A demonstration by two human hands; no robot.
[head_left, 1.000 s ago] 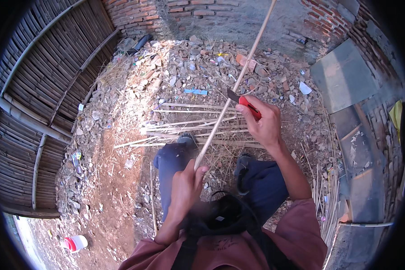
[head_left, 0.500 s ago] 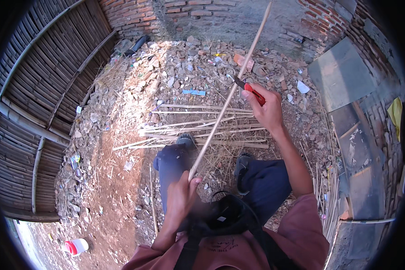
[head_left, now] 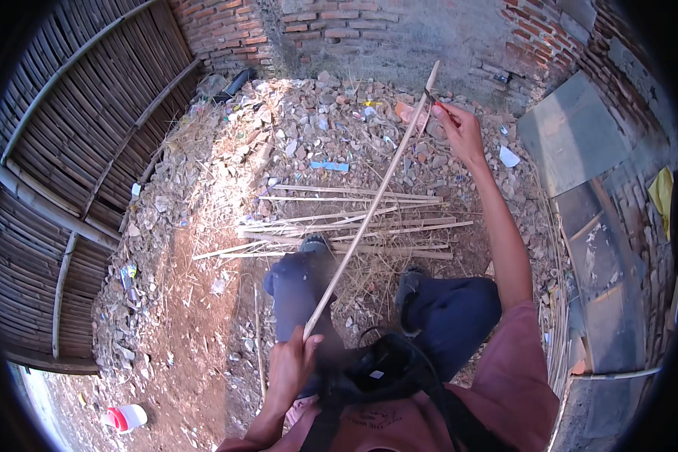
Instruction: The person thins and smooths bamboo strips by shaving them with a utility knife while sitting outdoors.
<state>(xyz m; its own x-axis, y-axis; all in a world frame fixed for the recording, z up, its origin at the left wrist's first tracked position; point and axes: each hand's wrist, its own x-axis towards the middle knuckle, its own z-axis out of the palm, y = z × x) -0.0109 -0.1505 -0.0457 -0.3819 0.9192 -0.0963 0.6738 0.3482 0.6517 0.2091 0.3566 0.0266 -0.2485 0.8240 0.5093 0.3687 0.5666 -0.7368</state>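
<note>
A long pale bamboo strip (head_left: 371, 207) slants away from me above the ground, its near end gripped by my left hand (head_left: 288, 371) in front of my left thigh. Stretched far forward, my right hand (head_left: 461, 137) is closed round a red-handled utility knife (head_left: 439, 105). The knife's dark blade meets the strip a little below the far tip. My fingers hide much of the handle. Beneath the strip, several split bamboo pieces (head_left: 422, 221) lie crosswise on the ground just beyond my feet.
Rubble and dry straw (head_left: 309, 128) cover the ground up to a brick wall (head_left: 339, 30). On the left stands a bamboo-slat wall (head_left: 38, 128). Grey panels (head_left: 576, 132) lean at the right. A white and red plastic container (head_left: 132, 416) lies at the lower left.
My right hand has moved the knife forward along the strip toward its far end. The strip's far tip has come lower in view, and my left hand has drawn slightly nearer to me.
</note>
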